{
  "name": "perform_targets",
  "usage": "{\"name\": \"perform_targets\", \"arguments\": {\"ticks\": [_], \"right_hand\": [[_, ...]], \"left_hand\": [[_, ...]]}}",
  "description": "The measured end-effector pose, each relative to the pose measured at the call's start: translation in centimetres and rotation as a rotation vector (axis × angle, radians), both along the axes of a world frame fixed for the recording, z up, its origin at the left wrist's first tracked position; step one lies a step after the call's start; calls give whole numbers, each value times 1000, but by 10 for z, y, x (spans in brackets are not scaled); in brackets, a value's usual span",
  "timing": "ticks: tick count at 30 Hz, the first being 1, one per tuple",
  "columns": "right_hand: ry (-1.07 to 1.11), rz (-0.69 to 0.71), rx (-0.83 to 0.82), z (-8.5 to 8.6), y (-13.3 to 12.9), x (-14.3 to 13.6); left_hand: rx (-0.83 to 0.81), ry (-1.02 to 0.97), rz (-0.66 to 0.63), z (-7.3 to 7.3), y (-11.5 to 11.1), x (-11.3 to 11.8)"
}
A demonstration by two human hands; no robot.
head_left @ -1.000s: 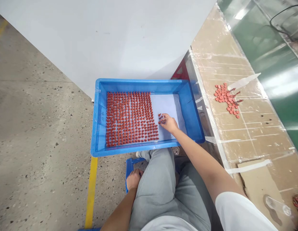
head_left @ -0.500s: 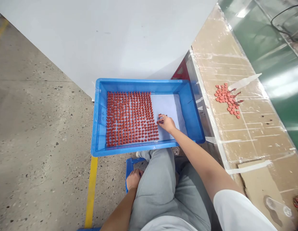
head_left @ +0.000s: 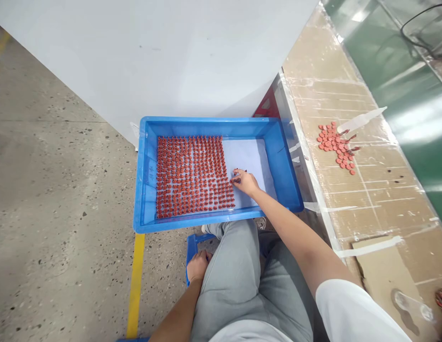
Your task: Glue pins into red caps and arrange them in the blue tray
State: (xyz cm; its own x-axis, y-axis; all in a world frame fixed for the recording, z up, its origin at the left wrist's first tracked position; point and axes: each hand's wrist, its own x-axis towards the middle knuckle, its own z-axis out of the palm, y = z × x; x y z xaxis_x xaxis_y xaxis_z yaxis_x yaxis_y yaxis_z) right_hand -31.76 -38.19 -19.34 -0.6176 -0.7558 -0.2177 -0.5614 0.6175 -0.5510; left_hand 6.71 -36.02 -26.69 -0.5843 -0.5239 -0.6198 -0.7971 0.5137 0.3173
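Observation:
My right hand (head_left: 246, 182) is inside a blue plastic tray (head_left: 210, 222), at the right edge of a block of small red parts (head_left: 194, 175). Its thumb and fingers are pinched on a small red part (head_left: 236, 179), mostly covered by the fingertips. Another bit of dark red shows by the upper fingers. Many parts stand upright in close rows on the white sheet (head_left: 244, 152) lining the tray. My left hand (head_left: 198, 266) rests with curled fingers by my left thigh, against the blue stool (head_left: 191, 247); nothing shows in it.
To the right, a cardboard-covered bench (head_left: 370, 190) bears a cluster of red round pieces (head_left: 333, 140), a few dark red strips and a white strip (head_left: 363, 118). A clear plastic piece (head_left: 411, 304) lies nearer. A white panel (head_left: 171, 57) stands behind the tray, a red crate (head_left: 268, 105) beside it.
My right hand stays at the edge of the rows, its fingertips shifted slightly left and closer together. The whole view has drifted a little. My left hand has not moved.

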Motion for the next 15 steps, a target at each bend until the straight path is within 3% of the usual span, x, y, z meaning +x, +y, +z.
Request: {"name": "perform_targets", "arguments": {"ticks": [9, 15], "right_hand": [[16, 45, -9, 1, -2, 2], [137, 10, 16, 17, 4, -3]], "left_hand": [[16, -3, 11, 2, -1, -1], [22, 6, 8, 5, -2, -2]]}}
